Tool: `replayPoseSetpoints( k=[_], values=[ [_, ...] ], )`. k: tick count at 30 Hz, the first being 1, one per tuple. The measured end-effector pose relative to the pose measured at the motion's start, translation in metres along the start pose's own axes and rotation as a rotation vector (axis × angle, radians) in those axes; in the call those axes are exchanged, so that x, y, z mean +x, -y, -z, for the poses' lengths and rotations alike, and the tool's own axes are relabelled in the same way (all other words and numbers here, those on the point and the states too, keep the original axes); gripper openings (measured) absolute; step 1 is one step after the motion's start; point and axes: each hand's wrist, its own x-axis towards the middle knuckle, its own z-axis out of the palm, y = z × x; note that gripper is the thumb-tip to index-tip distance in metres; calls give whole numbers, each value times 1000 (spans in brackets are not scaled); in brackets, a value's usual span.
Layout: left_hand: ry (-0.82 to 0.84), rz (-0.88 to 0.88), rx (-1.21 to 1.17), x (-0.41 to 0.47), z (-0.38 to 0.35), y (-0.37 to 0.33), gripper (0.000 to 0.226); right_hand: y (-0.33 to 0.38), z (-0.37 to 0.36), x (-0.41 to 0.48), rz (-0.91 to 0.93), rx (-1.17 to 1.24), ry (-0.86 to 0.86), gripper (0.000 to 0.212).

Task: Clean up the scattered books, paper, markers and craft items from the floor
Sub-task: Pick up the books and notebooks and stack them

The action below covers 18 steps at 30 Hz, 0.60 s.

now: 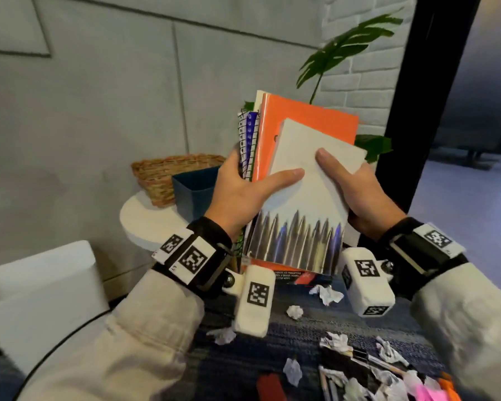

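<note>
Gripping the stack of books (304,123) at frame centre: left hand (240,195) curling round its left edge, thumb lying across the white booklet (310,157) on top; right hand (362,198) clamping the right edge, thumb on that booklet. Probably risking the uneven stack fanning, the spiral notebook (248,140) slipping out leftward, dropping among the crumpled paper (295,311) below.
</note>
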Motion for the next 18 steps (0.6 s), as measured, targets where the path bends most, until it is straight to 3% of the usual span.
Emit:
replayPoseSetpoints(
  k=[4, 10, 11, 13, 14, 16, 18],
  values=[
    [40, -34, 9, 23, 54, -25, 71, 8, -48, 40, 48, 202, 47, 49],
    [208, 43, 205, 68, 133, -89, 86, 1, -115, 100, -121, 503, 50, 72],
    [227, 55, 169, 69, 147, -95, 78, 0, -120, 108, -133, 527, 33, 74],
    [144, 54, 88, 68, 173, -96, 57, 2, -130, 125, -131, 574, -26, 78],
    [51, 60, 63, 68, 183, -87, 58, 2, -135, 136, -128, 601, -63, 82],
    [-88, 100, -40, 64, 194, -57, 74, -1, -143, 158, -148, 603, -146, 94],
    [-101, 156, -101, 65, 194, -23, 105, -14, -147, 189, -178, 508, -219, 109]
  ],
)
